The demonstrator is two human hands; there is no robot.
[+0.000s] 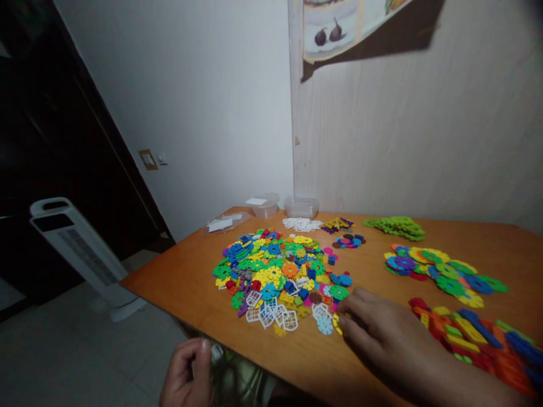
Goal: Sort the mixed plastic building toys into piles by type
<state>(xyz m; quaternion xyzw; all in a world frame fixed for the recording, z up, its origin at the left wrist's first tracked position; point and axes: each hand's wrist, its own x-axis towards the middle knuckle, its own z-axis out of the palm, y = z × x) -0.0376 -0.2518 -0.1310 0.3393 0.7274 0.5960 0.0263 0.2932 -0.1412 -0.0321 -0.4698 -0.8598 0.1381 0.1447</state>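
My right hand (pixel 377 325) is low over the wooden table, at the near right side of a large mixed pile of plastic pieces (pixel 271 265). Its thumb and fingers are closed on the edge of a yellow notched disc (pixel 337 324). Just left of it lie a pale blue notched disc (pixel 324 325) and a white lattice piece (pixel 321 311). My left hand (pixel 186 373) is off the table's near edge, fingers curled in and thumb up, with nothing visible in it. More white lattice pieces (pixel 267 314) lie along the pile's near side.
Sorted heaps stand on the right: notched discs (pixel 441 268), green pieces (pixel 396 227) and long coloured blocks (pixel 475 339). White lattice pieces (pixel 302 225) lie farther back. Clear plastic tubs (pixel 302 207) stand by the wall. A white tower fan (pixel 85 254) is on the floor at left.
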